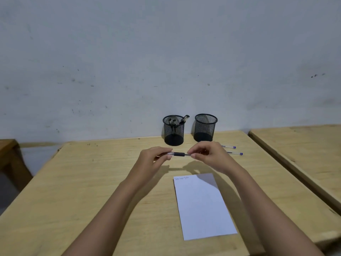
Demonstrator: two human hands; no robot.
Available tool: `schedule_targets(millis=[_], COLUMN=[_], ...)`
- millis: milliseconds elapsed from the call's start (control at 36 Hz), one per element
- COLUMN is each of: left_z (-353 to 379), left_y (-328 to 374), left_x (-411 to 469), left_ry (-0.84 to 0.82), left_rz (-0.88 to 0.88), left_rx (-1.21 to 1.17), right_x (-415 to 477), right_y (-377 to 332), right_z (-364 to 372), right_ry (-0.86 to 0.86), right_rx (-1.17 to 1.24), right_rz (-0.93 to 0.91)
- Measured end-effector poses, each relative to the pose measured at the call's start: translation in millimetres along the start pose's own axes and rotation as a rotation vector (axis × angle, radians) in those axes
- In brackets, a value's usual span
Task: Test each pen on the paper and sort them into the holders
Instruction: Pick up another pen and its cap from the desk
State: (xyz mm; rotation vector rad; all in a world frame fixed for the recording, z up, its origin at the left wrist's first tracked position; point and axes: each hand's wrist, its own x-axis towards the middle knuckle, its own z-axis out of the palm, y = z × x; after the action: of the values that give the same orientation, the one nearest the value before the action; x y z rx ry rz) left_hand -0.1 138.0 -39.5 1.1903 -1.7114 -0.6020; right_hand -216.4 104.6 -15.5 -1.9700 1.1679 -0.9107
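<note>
Two holders (173, 131) (205, 128), three pens (180, 120) inside left; both hands (155, 156) (210, 156) grip one pen (180, 154); two loose pens (228, 146) (235, 153)

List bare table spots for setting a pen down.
Free: table left of the paper, and the strip between paper and hands. Crowded: back right, where two holders and loose pens sit behind the right hand.
</note>
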Motion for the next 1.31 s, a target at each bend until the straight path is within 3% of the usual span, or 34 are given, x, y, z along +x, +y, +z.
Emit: schedule_targets(millis=[194, 417, 861, 1167, 1306], left_z=[-17, -8, -18, -21, -21], left_y=[4, 14, 21, 22, 19], left_x=[-10, -10, 0, 5, 5], left_ry=[0.032, 0.099, -0.101, -0.144, -0.2], left_rz=[-0.071, -0.086, -0.142, -0.252, -0.4], left_rx=[-0.226, -0.416, -0.233, -0.287, -0.387], right_x=[-8, -16, -5, 5, 4], right_y=[-9, -18, -29, -21, -14], right_z=[2, 39, 35, 37, 40], right_ry=[0.023, 0.3, 0.132, 0.143, 0.132], right_rx=[0.286, 0.911, 0.828, 0.808, 0.82], right_rz=[-0.006, 0.082, 0.028, 0.011, 0.03])
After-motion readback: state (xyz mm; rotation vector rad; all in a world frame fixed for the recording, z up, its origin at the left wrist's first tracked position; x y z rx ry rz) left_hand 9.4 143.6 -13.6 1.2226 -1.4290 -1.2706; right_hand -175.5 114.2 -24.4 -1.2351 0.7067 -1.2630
